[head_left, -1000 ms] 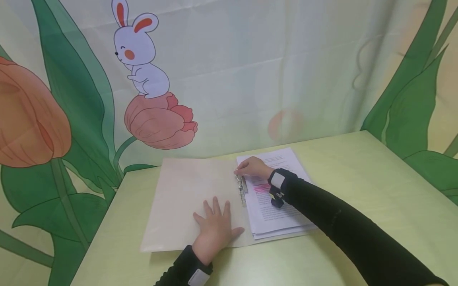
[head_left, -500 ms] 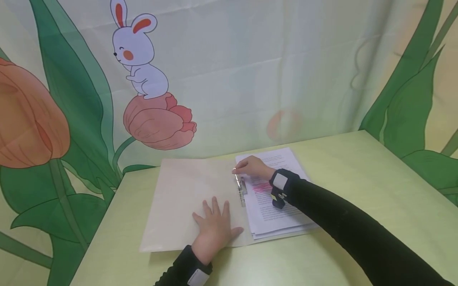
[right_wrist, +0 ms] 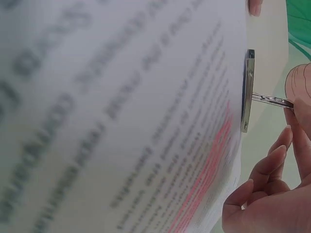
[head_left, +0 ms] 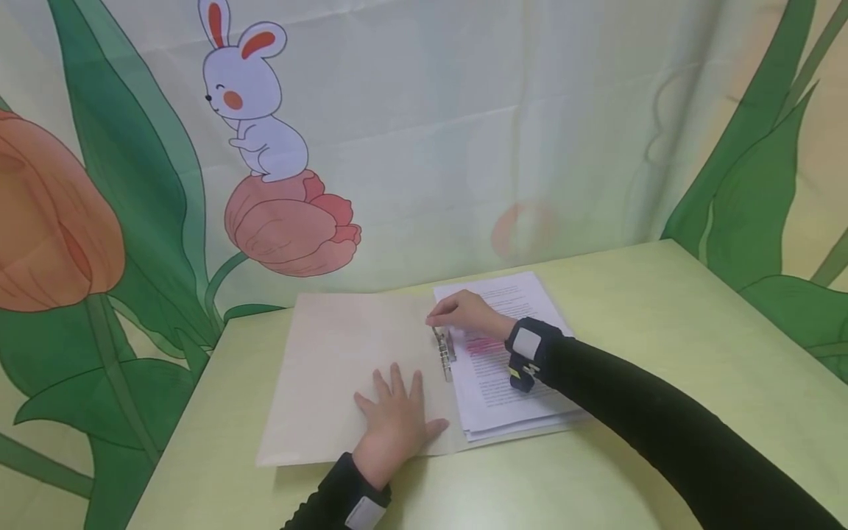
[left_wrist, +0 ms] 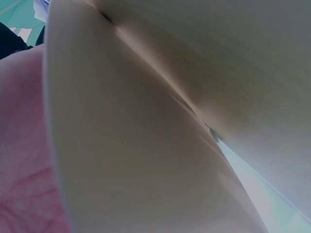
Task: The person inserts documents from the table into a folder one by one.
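A cream folder (head_left: 344,353) lies spread on the table, with a stack of printed sheets (head_left: 503,397) on its right side. Along the stack's left edge sits a metal clip (head_left: 445,355). My right hand (head_left: 469,313) reaches over the sheets and pinches the clip's lever (right_wrist: 272,100) between thumb and forefinger. In the right wrist view that lever stands out from the clip's base (right_wrist: 248,92), and the other fingers are loosely bent. Fingers spread, my left hand (head_left: 394,423) rests flat on the folder's left cover near its lower edge. The cover fills most of the left wrist view.
A pale yellow-green table (head_left: 656,324) carries the folder. Behind it hangs a cloth (head_left: 424,147) printed with a rabbit and tulips. Pink marking (head_left: 485,346) crosses some lines of the top sheet.
My right fingertips have shifted slightly left with the clip's lever. My left hand stays on the cover, and the head view has drifted a little.
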The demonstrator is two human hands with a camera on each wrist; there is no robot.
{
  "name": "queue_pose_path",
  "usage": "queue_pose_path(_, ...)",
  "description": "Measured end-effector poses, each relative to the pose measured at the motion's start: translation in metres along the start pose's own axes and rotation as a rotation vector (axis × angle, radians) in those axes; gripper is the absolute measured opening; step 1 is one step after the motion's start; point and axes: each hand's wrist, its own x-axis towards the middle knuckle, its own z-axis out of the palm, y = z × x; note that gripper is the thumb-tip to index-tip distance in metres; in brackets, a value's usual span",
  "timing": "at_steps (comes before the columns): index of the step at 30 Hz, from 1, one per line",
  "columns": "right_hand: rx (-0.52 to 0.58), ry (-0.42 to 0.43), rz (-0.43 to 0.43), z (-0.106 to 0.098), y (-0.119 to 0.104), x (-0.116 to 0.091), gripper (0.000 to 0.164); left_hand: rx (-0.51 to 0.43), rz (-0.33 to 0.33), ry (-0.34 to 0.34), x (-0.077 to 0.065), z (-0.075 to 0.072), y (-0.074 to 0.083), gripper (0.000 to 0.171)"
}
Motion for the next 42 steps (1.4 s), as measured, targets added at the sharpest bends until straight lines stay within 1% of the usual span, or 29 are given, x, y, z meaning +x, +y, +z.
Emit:
queue_pose_path(4,-0.019,-0.008,-0.037,0.0,-0.001,-0.006,0.022,0.013,-0.002,0.002,0.0,-0.001,0.0,0.089)
queue_pose_path(9,-0.029,-0.04,-0.085,0.0,-0.003,-0.015,0.022,0.017,-0.003,0.006,0.0,-0.001,0.0,0.089)
queue_pose_path(17,-0.024,-0.059,-0.12,0.002,0.001,-0.024,0.019,0.011,0.0,0.016,0.0,0.0,0.001,0.089)
queue_pose_path(22,-0.001,-0.076,-0.122,0.003,-0.005,-0.032,0.019,0.008,0.002,0.025,0.0,0.0,0.0,0.088)
queue_pose_path(28,-0.024,-0.073,-0.142,0.008,-0.006,-0.035,0.017,0.015,0.007,0.024,-0.001,0.0,0.0,0.088)
queue_pose_path(34,-0.034,-0.078,-0.144,0.008,-0.006,-0.036,0.019,0.012,0.008,0.029,-0.001,0.0,-0.001,0.088)
queue_pose_path(39,-0.034,-0.073,-0.112,0.01,-0.006,-0.037,0.022,0.008,0.009,0.033,-0.001,0.0,0.0,0.088)
queue_pose_path(42,-0.004,-0.078,-0.081,0.011,-0.006,-0.038,0.024,0.008,0.01,0.03,-0.001,0.001,-0.001,0.088)
